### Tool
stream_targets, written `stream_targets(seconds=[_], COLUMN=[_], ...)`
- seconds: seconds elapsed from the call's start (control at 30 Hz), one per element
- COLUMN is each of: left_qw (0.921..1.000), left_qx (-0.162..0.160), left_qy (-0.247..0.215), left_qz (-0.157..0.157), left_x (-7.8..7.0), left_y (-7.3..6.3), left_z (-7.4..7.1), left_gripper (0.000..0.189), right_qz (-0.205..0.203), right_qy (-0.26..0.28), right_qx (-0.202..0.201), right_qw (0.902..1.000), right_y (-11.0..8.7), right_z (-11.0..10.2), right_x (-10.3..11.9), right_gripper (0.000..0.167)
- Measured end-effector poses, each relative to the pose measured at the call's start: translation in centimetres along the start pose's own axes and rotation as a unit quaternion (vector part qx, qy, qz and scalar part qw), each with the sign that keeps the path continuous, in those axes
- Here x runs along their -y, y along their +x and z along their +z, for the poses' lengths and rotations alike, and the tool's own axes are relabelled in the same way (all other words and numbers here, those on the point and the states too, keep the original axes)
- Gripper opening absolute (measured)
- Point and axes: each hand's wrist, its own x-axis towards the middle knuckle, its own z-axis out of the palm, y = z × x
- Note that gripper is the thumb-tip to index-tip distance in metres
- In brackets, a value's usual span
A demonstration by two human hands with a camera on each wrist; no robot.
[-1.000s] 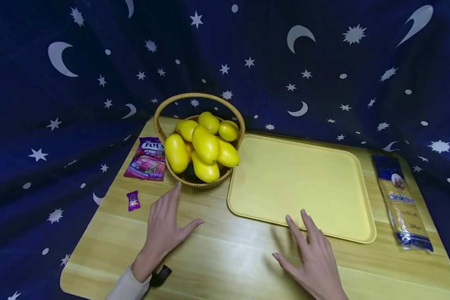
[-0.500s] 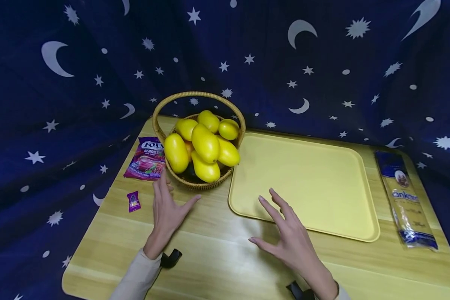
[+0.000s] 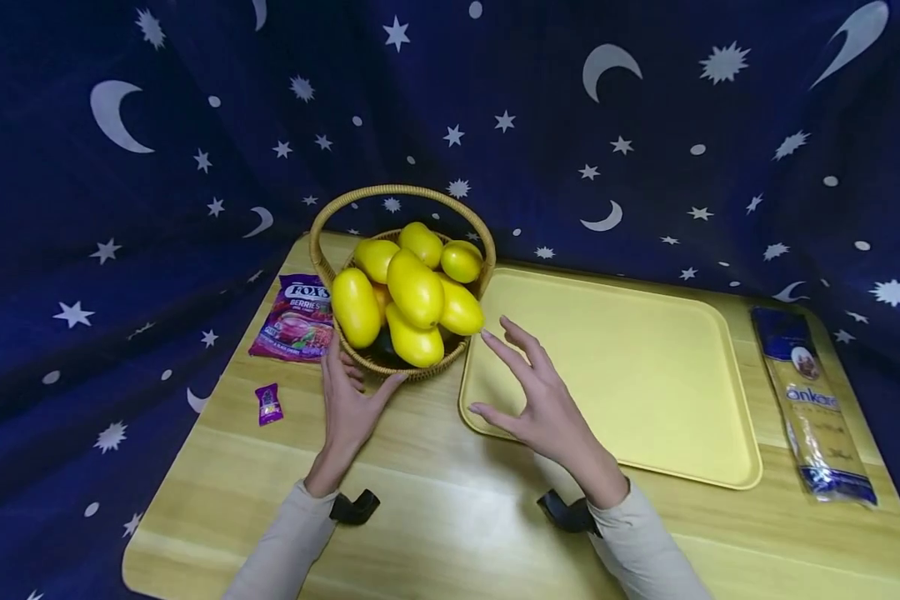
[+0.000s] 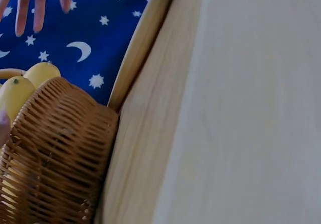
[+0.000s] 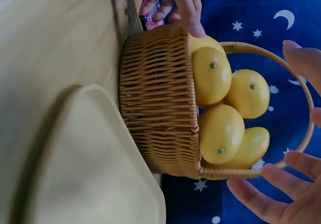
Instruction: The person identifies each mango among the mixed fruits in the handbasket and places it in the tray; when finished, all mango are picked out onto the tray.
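A wicker basket with a tall arched handle stands at the back left of the table, heaped with several yellow mangoes. My left hand is at the basket's front left side, thumb spread from the other fingers. In the right wrist view its thumb reaches the rim; firm contact cannot be told. My right hand hovers over the front left corner of the yellow tray, fingers spread toward the basket, holding nothing. Its fingers show at the top of the left wrist view. Something dark lies under the mangoes, mostly hidden.
A purple FOX'S Berries candy bag lies left of the basket, with a small wrapped candy nearer the front. A pasta pack lies right of the tray. Behind the wooden table hangs a dark blue star-patterned cloth.
My right hand has moved left and forward from the tray's front edge toward the basket. My left hand has shifted slightly right, in close to the basket's side. The basket stays put.
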Motion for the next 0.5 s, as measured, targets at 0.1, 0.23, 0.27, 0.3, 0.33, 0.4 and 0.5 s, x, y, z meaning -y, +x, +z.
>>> stream_targets(seconds=[0.1, 0.23, 0.27, 0.3, 0.33, 0.4, 0.5], left_qw=[0.9998, 0.9996, 0.9996, 0.9995, 0.9993, 0.9989, 0.9980], left_qx=[-0.001, -0.005, -0.005, -0.004, -0.003, -0.001, 0.002], left_qy=[-0.017, -0.025, -0.029, -0.032, -0.037, -0.047, -0.063], left_qz=[-0.002, -0.006, -0.005, -0.004, -0.003, 0.000, -0.002], left_x=[0.5, 0.9, 1.0, 1.1, 1.2, 1.3, 1.5], left_y=[-0.2, -0.4, -0.4, -0.4, -0.4, -0.4, -0.4], left_z=[0.2, 0.2, 0.3, 0.4, 0.5, 0.6, 0.9], left_gripper=[0.114, 0.113, 0.112, 0.112, 0.112, 0.111, 0.110], right_qz=[-0.007, -0.011, -0.011, -0.013, -0.014, -0.022, -0.048], right_qy=[0.006, 0.015, 0.016, 0.018, 0.018, 0.012, -0.009], right_qx=[-0.002, 0.003, 0.007, 0.012, 0.018, 0.026, 0.027], right_qw=[1.0000, 0.9998, 0.9998, 0.9997, 0.9996, 0.9993, 0.9984], right_y=[2.0, 4.5, 5.1, 5.6, 6.1, 7.0, 8.2], right_z=[0.5, 1.0, 1.1, 1.2, 1.4, 1.7, 2.4], right_x=[-0.2, -0.3, -0.3, -0.3, -0.4, -0.4, -0.4], right_gripper=[0.091, 0.089, 0.089, 0.088, 0.088, 0.087, 0.083])
